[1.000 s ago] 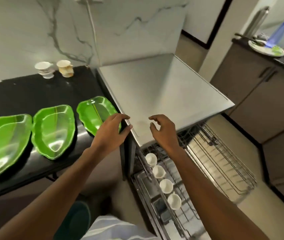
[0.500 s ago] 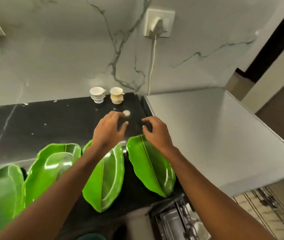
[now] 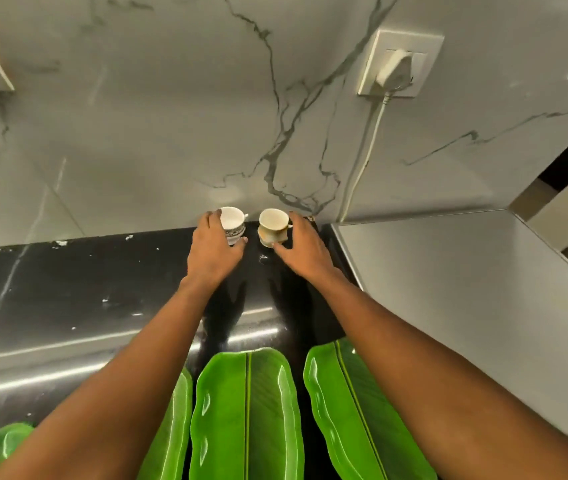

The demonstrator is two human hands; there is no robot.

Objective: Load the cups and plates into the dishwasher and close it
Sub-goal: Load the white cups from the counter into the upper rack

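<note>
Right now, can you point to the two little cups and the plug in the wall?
white cup with patterned band [image 3: 231, 219]: head view, on its pale inside.
cream cup [image 3: 273, 220]: head view, on its inside.
white wall plug [image 3: 393, 69]: head view, on the plug's body.

Left hand [image 3: 214, 249] and right hand [image 3: 305, 249] stretched forward — both curled, grasping.
</note>
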